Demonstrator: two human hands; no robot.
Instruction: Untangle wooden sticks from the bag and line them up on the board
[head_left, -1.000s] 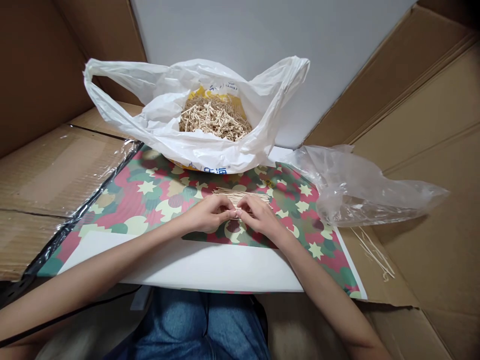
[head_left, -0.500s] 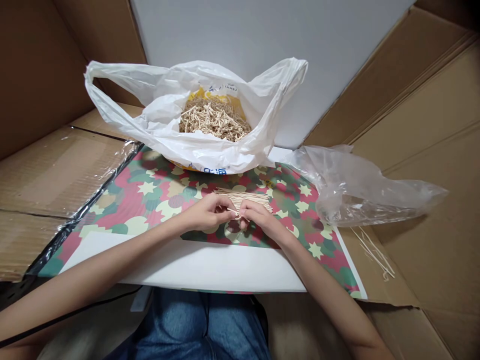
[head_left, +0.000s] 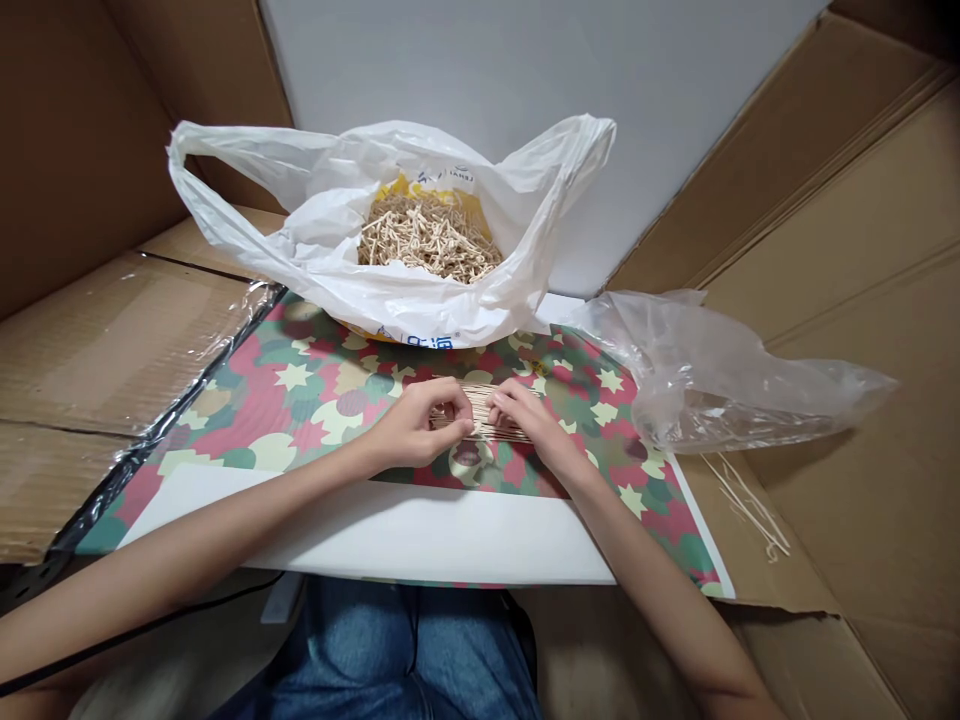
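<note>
A row of thin pale sticks [head_left: 484,398] lies side by side on the patterned sheet, its ends partly hidden under my hands. My left hand [head_left: 427,422] is at the left end of the row, thumb and forefinger curled toward each other in a near ring. Over the right end, my right hand [head_left: 529,422] has its fingers bent and close together, tips on or just above the sticks. What either hand pinches is too small to make out. Behind them stands a white plastic bag [head_left: 300,245], its mouth open on a heap of short, knotted-looking pale pieces [head_left: 431,235].
A camouflage-like sheet [head_left: 292,375] with a white strip [head_left: 420,530] in front covers the table. At the right lies a crumpled clear plastic bag [head_left: 720,385]. Several loose sticks [head_left: 750,505] rest on cardboard beside it. Cardboard walls [head_left: 862,300] stand at both sides.
My hands were pinching together around a small piece in front of the row. They have parted sideways a little and now sit at the two ends of the sticks.
</note>
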